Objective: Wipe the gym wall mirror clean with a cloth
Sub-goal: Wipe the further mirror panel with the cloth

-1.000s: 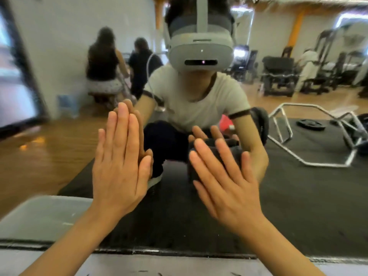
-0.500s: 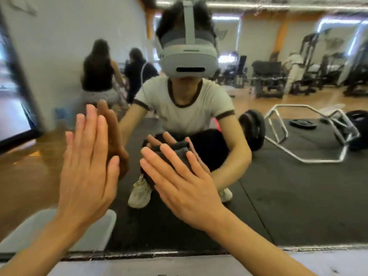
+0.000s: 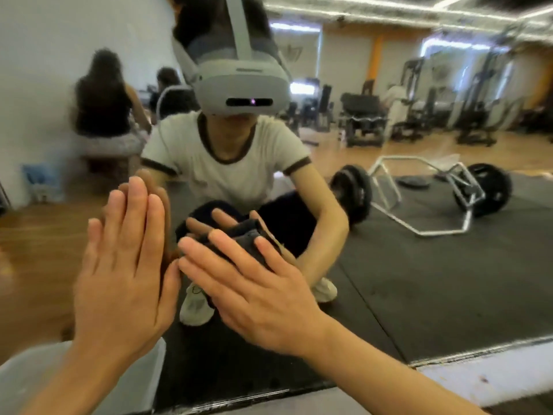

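The mirror is on the wall in front, low down — hard, smooth and breakable, I think. The dark cloth looks soft and light. The right hand presses it flat on the glass, fingers spread — the left hand lies flat beside, fingers together.

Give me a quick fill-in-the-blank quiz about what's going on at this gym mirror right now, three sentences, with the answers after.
1. The right hand presses a dark ____ flat against the mirror.
2. The left hand lies flat on the glass with its fingers pointing ____.
3. The reflected hex bar on the black mat carries a black weight ____ at each end.

Missing words: cloth; up; plate
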Demonstrator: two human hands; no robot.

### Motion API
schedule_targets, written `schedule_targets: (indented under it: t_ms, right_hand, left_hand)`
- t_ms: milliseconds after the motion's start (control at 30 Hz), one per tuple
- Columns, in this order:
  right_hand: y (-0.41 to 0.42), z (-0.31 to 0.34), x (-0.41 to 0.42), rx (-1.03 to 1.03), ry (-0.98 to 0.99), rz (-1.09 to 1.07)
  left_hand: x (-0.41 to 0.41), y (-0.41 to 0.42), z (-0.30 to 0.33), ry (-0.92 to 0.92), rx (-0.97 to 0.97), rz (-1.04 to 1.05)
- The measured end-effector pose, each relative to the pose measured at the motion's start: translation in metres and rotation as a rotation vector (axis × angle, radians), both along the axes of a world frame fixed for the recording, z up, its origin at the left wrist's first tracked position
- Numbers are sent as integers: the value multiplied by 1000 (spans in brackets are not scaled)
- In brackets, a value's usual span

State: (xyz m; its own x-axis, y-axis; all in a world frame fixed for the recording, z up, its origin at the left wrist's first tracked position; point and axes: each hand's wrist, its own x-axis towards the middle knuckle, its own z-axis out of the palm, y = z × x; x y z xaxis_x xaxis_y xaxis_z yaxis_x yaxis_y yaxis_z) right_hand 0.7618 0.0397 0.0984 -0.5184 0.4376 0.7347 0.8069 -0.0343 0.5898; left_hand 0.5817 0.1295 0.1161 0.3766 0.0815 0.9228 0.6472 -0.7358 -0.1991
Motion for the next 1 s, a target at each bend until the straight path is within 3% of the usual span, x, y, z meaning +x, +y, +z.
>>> schedule_targets:
  t_ms: [167, 233, 333, 467, 533, 600, 700, 767, 867, 1000]
  right_hand:
    - [-42, 6, 90, 141, 84, -98]
    - [-62, 1, 118, 157, 237, -169]
    - [-47, 1, 75, 185, 483, -139]
    - [4, 27, -14, 61, 196, -13]
    - [6, 48, -5, 68, 102, -3]
    - [-11, 50, 31, 139, 266, -20]
    - [-44, 37, 79, 332, 786, -76]
    - [-40, 31, 72, 429, 927, -75]
    - [-2, 51, 9, 441, 838, -23]
    - [29, 79, -65, 208, 439, 56]
  left_hand:
    - [-1, 1, -1, 0, -30, -25]
    - [0, 1, -1, -13, -20, -30]
    - [1, 1, -1, -20, -4, -26]
    - [0, 0, -1, -20, 10, -30]
    - [-1, 0, 0, -14, 0, -37]
    - [-2, -1, 0, 3, -28, -35]
    - [-4, -2, 1, 23, -53, -56]
    - [-6, -4, 2, 20, -59, -89]
    - [-11, -7, 4, -8, -118, -237]
    - [-40, -1, 4, -80, -119, -277]
